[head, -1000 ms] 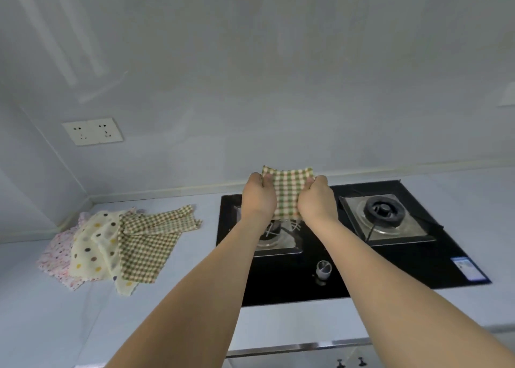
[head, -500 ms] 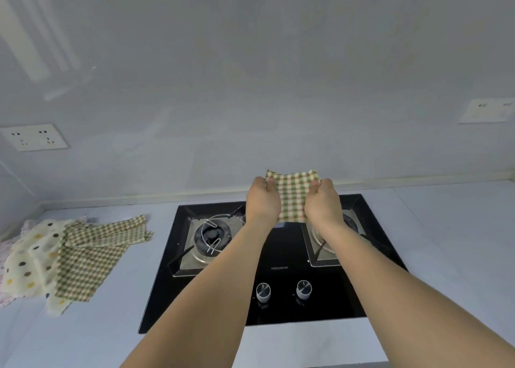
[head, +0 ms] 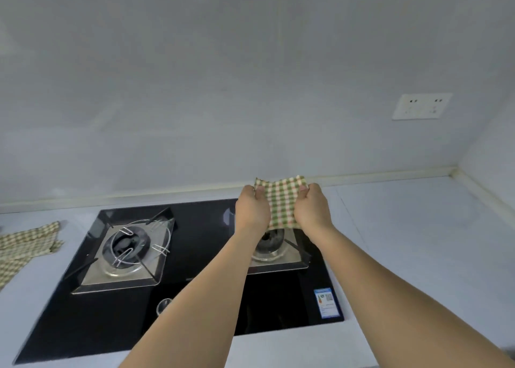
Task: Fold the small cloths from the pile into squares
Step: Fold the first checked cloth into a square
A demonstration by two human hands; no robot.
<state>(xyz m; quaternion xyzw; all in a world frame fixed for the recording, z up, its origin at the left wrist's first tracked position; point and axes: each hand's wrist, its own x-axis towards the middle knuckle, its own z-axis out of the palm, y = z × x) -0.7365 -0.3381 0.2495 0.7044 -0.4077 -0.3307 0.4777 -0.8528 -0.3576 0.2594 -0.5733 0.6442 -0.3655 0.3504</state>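
- Head view: left hand [head: 252, 210] and right hand [head: 312, 210] pinch a folded checked cloth [head: 281, 200] above the stove's right burner [head: 271, 242].
- Best practice: match the corners, carry it to bare worktop [head: 418, 228], press flat.

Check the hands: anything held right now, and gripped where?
Both hold one small checked cloth, folded, up in the air over the hob's right burner. Left hand pinches its left edge, right hand its right edge.
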